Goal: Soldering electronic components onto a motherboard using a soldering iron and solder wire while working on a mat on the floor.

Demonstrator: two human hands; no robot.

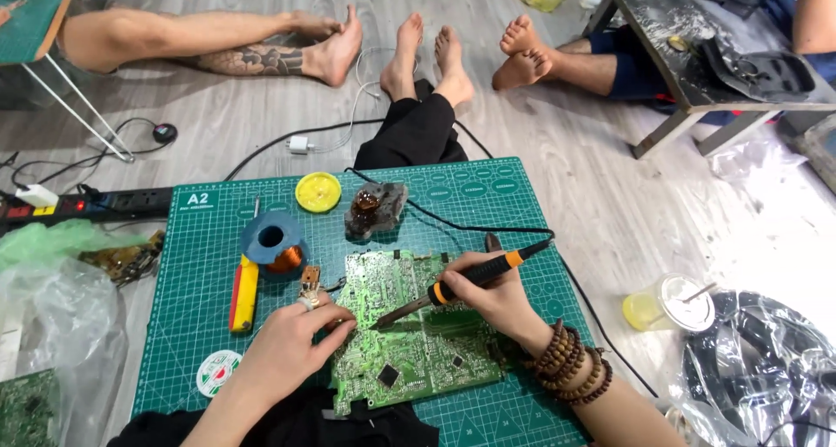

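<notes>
A green circuit board [409, 360] lies on a green cutting mat [200, 316] in front of me. My right hand [492, 299], with bead bracelets on the wrist, grips a soldering iron [466, 280] with a black and orange handle; its tip touches the board near the left edge. My left hand [292, 347] rests on the board's left edge, fingers pinched close to the iron's tip; whether it holds solder wire I cannot tell. A ring sits on one finger.
On the mat: a blue spool with copper wire [274, 242], a yellow and red tool [245, 294], a yellow round lid [318, 191], a brown resin lump [374, 208], a round sticker [216, 373]. Power strip [96, 205] left, plastic bags, a yellow-liquid cup [666, 306] right. Other people's bare feet beyond.
</notes>
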